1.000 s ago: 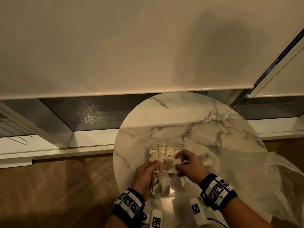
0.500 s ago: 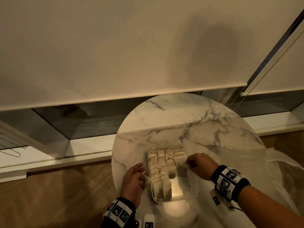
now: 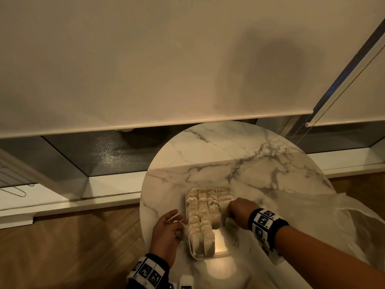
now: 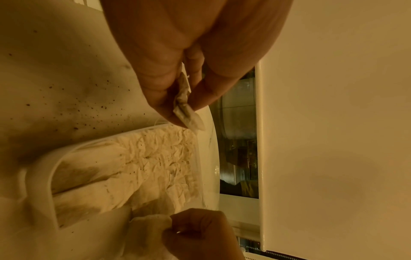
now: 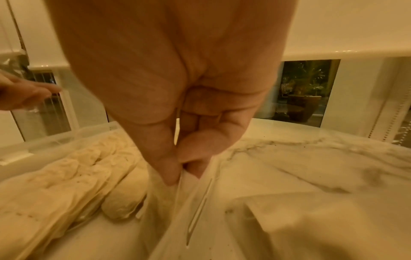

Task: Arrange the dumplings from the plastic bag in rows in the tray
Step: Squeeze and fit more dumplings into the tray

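A clear plastic tray (image 3: pixel 221 255) sits near the front of the round marble table (image 3: pixel 239 159). Pale dumplings (image 3: pixel 201 215) stand in it in rows, filling its left and far parts. My left hand (image 3: pixel 179 224) is just left of the tray and pinches a crumpled dumpling (image 4: pixel 185 103) between thumb and fingers. My right hand (image 3: pixel 229 213) is at the tray's right side, its fingers curled and pinching another pale dumpling (image 5: pixel 169 193) low beside the rows. The near right part of the tray floor is bare.
A crumpled clear plastic bag (image 3: pixel 333 215) lies on the table to the right of the tray, under my right forearm. Dark crumbs speckle the marble. A window sill and a lowered roller blind (image 3: pixel 145 69) are behind the table; wooden floor (image 3: pixel 73 247) lies to the left.
A second ago both hands held one pale piece together above the tray. They have since parted: the left went to the tray's left edge, the right dropped to its right side.
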`<state>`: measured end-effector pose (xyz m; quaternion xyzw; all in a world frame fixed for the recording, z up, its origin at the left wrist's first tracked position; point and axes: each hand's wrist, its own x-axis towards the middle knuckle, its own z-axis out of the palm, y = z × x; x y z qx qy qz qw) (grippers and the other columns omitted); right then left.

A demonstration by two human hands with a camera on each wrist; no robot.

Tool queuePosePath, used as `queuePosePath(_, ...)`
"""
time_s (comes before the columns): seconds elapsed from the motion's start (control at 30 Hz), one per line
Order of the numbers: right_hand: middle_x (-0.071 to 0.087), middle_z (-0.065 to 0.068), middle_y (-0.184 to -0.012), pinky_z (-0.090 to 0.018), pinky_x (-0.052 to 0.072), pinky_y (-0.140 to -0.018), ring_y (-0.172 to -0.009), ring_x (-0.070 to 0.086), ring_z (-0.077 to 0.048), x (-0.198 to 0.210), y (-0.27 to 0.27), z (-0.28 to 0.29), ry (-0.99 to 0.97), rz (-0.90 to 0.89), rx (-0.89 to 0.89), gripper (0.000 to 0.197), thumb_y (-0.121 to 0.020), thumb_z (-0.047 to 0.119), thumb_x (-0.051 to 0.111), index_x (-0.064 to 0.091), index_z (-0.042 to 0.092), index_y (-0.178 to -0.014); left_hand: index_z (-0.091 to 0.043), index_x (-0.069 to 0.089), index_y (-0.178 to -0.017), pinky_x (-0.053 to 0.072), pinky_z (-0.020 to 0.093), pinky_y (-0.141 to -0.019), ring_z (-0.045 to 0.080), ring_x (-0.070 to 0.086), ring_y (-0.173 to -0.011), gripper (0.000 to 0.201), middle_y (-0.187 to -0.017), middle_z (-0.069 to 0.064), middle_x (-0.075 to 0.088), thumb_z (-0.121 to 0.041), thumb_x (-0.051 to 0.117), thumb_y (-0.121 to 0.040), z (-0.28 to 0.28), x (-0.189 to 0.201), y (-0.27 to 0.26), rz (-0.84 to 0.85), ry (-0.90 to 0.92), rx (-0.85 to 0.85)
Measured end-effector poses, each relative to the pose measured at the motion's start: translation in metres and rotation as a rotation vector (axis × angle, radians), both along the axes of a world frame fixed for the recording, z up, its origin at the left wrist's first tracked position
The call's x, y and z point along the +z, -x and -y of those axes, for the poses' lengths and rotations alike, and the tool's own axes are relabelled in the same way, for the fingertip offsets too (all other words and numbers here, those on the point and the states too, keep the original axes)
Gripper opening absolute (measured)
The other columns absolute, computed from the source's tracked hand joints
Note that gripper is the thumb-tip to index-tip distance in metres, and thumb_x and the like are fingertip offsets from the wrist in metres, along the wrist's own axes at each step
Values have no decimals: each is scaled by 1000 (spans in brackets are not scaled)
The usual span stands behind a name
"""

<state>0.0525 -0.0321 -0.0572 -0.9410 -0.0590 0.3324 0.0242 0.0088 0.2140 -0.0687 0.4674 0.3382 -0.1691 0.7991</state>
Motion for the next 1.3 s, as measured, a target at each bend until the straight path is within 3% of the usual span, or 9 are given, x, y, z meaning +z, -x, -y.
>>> queuePosePath(0.3, 58, -12, -130, -36, 48, -96, -120, 57, -30, -2, -10, -23, 73, 20, -27, 30, -94, 23, 55, 61, 14, -121, -7, 62, -116, 53, 37, -78, 27, 66, -95, 41, -112, 15, 63, 19, 48, -88, 0, 0, 9, -1, -16, 6)
queuePosePath(0.4, 54, -14, -131, -35, 46, -97, -120, 56, -31, -3, -9, -22, 39, 67, -77, 30, -98, 16, 44, 58, 11, -123, -8, 62, -115, 53, 37, -77, 27, 65, -95, 40, -111, 15, 63, 18, 47, -89, -2, 0, 10, 8, -23, 13)
queuePosePath(0.57, 54, -13, -128, -32, 45, -96, -117, 54, -29, -3, -1, -15, -58, 192, -184, 36, -89, 2, 46, 59, 10, -122, -7, 62, -112, 51, 38, -78, 32, 63, -102, 39, -108, 15, 63, 19, 49, -87, -3, -3, 12, 16, -30, 28)
queuePosePath(0.77, 66, -10, -118, -26, 47, -84, -108, 63, -26, -11, 25, -22, -146, 98, -242, 27, -90, 22, 51, 68, 12, -109, -3, 60, -114, 53, 37, -80, 28, 65, -89, 31, -96, 19, 69, 14, 52, -90, 1, -4, 11, 30, -25, 37)
queuePosePath(0.97, 64, -8, -124, -22, 41, -83, -111, 60, -23, -12, 34, -24, -207, 96, -270, 31, -93, 28, 52, 64, 14, -117, -3, 60, -116, 54, 41, -84, 32, 67, -94, 29, -101, 24, 72, 10, 59, -90, 9, 1, 8, 47, -44, -1)
queuePosePath(1.03, 64, -2, -124, -23, 45, -89, -110, 61, -17, -5, 36, -24, -323, 133, -326, 35, -93, 37, 56, 64, 19, -122, -8, 62, -114, 57, 39, -78, 29, 69, -95, 28, -102, 19, 74, 7, 62, -90, 11, 5, 8, 58, -41, -28)
queuePosePath(1.13, 68, 8, -108, -18, 53, -76, -90, 64, -4, 9, 44, -35, -642, 102, -491, 33, -90, 49, 62, 68, 26, -114, -15, 64, -114, 57, 32, -68, 24, 71, -99, 28, -107, 7, 76, 0, 66, -90, 16, 11, 9, 79, -34, -87)
queuePosePath(1.2, 69, 6, -103, -24, 59, -70, -89, 68, -9, 14, 49, -47, -843, 5, -613, 38, -84, 49, 71, 67, 24, -112, -14, 64, -117, 57, 32, -73, 24, 70, -104, 30, -111, 4, 75, -1, 67, -90, 20, 12, 9, 97, -47, -114)
queuePosePath(1.3, 70, -1, -97, -30, 61, -67, -83, 70, -14, 13, 51, -56, -946, 6, -690, 32, -82, 34, 78, 68, 17, -108, -12, 64, -120, 58, 36, -79, 25, 70, -105, 32, -112, 8, 74, 0, 66, -91, 28, 13, 8, 121, -64, -126)
